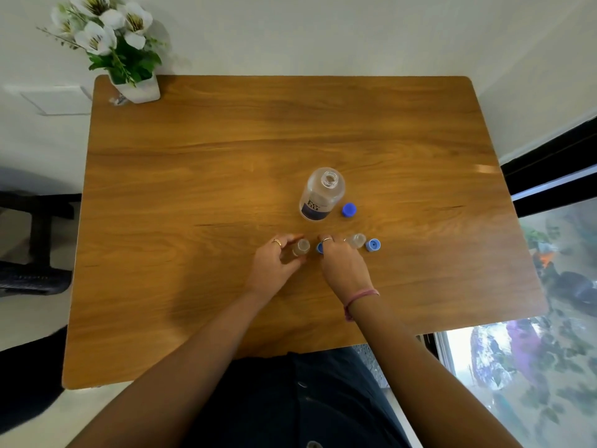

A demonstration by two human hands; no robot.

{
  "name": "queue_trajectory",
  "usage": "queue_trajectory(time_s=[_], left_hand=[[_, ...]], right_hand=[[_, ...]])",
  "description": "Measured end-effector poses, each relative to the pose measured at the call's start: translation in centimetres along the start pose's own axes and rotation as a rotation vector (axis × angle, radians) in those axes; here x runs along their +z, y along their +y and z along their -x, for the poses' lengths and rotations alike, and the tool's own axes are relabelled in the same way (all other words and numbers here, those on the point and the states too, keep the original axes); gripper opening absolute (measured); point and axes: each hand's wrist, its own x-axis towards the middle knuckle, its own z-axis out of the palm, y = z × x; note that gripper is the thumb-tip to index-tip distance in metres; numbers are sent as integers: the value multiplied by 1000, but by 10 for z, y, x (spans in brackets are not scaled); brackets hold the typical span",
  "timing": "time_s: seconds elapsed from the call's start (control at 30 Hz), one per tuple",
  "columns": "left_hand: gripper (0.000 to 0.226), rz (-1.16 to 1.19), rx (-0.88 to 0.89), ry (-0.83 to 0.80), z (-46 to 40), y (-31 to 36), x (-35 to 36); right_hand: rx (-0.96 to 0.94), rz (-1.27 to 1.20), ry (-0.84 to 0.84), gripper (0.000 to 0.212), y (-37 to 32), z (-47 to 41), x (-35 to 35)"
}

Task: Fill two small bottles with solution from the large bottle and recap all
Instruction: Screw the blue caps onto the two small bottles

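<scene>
The large clear bottle [321, 194] with a dark blue label stands uncapped in the middle of the wooden table [226, 140]; its blue cap [349, 210] lies just to its right. My left hand [277, 265] grips a small clear bottle [301, 247], which stands open. My right hand [344, 265] pinches a small blue cap [319, 248] beside that bottle. The second small bottle [356, 240] stands open to the right of my right hand, with its blue cap [372, 245] lying next to it.
A white pot of white flowers [129, 63] stands at the table's far left corner. A window [533, 367] runs along the right side. A dark chair [35, 240] sits off the left edge.
</scene>
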Motion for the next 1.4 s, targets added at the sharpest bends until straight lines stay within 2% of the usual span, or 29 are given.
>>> queue_trajectory(time_s=[0.2,0.33,0.43,0.6,0.77,1.1,1.27,1.4], left_hand=[[39,19,28,40,1,6,-2],[37,61,97,77,4,24,-11],[37,132,119,116,6,47,-19],[38,347,59,113,7,98,-35],[35,396,97,176,-3,142,-46],[43,438,187,233,-36,224,-59],[38,457,261,265,-48,271,-64],[34,476,302,281,-54,305,-67]], right_hand=[[-38,-53,65,25,0,9,-12],[-110,-152,142,27,2,23,-35],[-151,-249,231,29,6,30,-59],[-160,-414,356,32,17,33,-101],[-192,-614,438,30,27,28,-141],[-224,-991,428,35,48,22,-215],[-326,-1067,435,29,56,17,-265],[-435,-1087,417,33,63,14,-308]])
